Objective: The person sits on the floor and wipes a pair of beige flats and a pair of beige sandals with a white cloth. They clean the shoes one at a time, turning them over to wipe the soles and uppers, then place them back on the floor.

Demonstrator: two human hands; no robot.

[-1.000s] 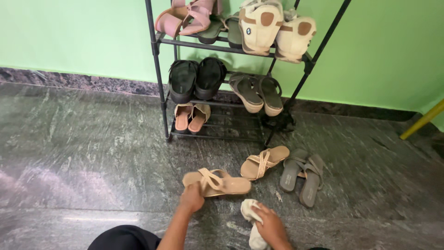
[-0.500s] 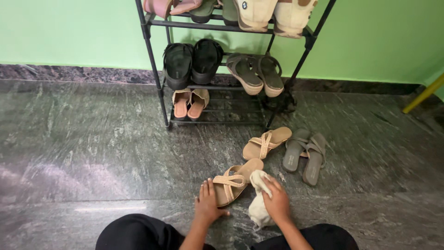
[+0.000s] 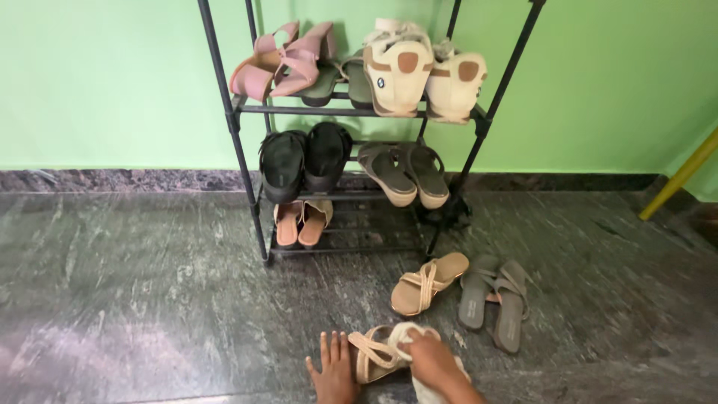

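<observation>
On the far top shelf of the black metal shoe rack (image 3: 238, 127), I see two cream wedge sandals (image 3: 422, 75) turned sole-out, each with a small round brown patch on the heel end and, on the left one, a tiny dark label spot below it. Left of them lean pink strappy heeled sandals (image 3: 280, 63).

Near the bottom edge, my left hand (image 3: 333, 370) lies flat on the grey marbled stone floor (image 3: 134, 299), fingers spread wide, holding nothing and just beside the beige cross-strap sandal (image 3: 372, 353). My right hand (image 3: 432, 359) is closed over a white cloth (image 3: 404, 333) and presses it onto that sandal, which lies on the floor near me, below the rack. How tightly the fingers grip the cloth I can only partly judge, since the hand runs off the picture.

Its matching beige cross-strap sandal (image 3: 428, 283) lies a little farther, toward the rack. Right of it sit grey-green slip-on sandals (image 3: 493, 299). On the middle shelf stand black sandals (image 3: 305, 158) and olive wedge slippers (image 3: 404, 173); small tan slippers (image 3: 301, 221) rest on the lowest shelf. A yellow pole (image 3: 677, 179) slants at the far right against the green wall (image 3: 97, 75).
</observation>
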